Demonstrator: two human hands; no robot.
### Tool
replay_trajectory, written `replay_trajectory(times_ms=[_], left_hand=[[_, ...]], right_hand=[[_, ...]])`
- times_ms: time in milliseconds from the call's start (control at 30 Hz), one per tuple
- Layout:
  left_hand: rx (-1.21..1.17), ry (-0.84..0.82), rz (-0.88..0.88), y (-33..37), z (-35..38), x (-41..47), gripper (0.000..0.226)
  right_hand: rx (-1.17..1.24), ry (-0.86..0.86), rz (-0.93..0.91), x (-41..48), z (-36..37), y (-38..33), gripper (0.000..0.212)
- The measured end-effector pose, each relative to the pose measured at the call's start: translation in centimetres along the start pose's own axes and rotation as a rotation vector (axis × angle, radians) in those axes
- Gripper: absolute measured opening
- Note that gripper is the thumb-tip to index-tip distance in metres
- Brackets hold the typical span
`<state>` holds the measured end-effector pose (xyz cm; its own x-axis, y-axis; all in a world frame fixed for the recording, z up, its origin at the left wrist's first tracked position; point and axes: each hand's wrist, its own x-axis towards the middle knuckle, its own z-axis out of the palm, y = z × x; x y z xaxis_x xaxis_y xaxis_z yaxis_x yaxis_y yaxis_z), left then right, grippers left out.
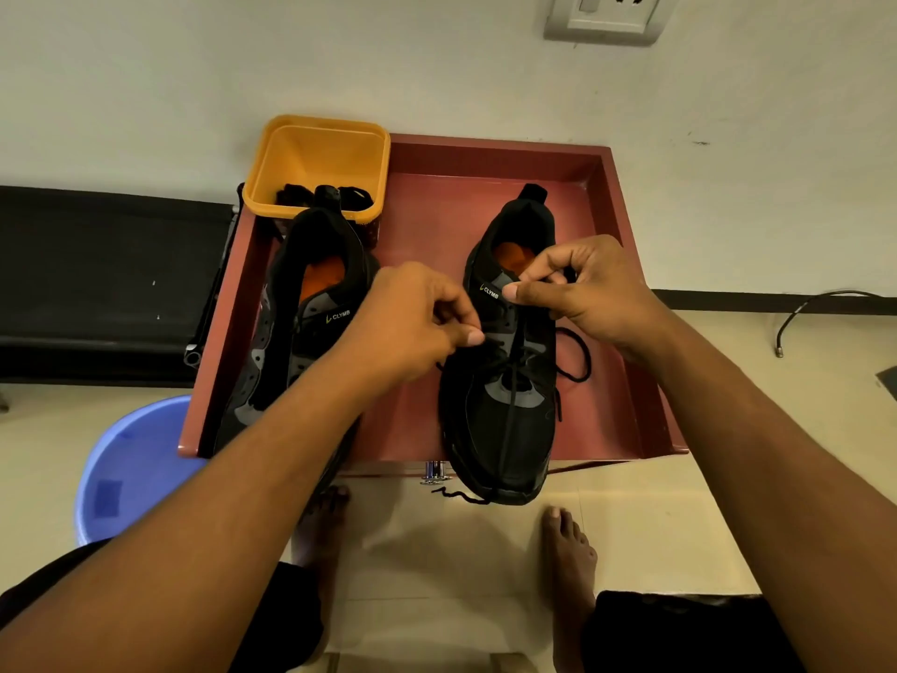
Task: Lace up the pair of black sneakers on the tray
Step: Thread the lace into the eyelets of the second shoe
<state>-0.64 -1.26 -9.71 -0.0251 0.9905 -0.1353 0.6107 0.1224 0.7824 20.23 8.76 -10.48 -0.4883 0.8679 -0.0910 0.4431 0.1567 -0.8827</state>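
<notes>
Above the right-side sneaker (478, 415), left hand (412, 323) and right hand (589, 291) each in a pinch on its lace (505, 429).

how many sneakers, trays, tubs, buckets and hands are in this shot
sneakers: 2
tray: 1
yellow tub: 1
blue bucket: 1
hands, left and right: 2
total: 7

Black shorts (679, 631), bare feet (569, 551).
</notes>
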Motion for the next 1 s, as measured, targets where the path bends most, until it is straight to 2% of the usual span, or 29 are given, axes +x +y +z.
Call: replay_trajectory(times_ms=[100,233,367,533,700,833,1000], left_hand=[[0.053,0.08,-0.019,-0.8,-1.0,0.5,0.008],[-0.103,-0.045,0.056,0.2,0.1,-0.3,0.013],[0.024,0.096,0.009,-0.8,-1.2,0.6,0.009],[-0.08,-0.092,0.072,0.0,0.2,-0.4,0.015],[0.014,0.078,0.028,-1.0,-1.4,0.7,0.01],[-0.086,-0.086,0.085,0.0,0.2,-0.3,0.012],[-0.027,0.053,0.056,-1.2,-1.1,0.7,0.009]], right_hand=[[0.001,0.004,0.008,-0.1,0.0,0.0,0.018],[-0.002,0.001,0.001,-0.1,-0.1,-0.1,0.018],[0.002,0.002,0.007,-0.1,0.0,-0.1,0.017],[-0.001,0.016,0.007,0.1,0.0,0.2,0.018],[-0.009,0.004,0.004,-0.1,0.0,0.0,0.018],[-0.011,0.005,0.002,-0.1,-0.1,0.0,0.017],[-0.008,0.005,0.004,-0.1,0.0,0.0,0.019]])
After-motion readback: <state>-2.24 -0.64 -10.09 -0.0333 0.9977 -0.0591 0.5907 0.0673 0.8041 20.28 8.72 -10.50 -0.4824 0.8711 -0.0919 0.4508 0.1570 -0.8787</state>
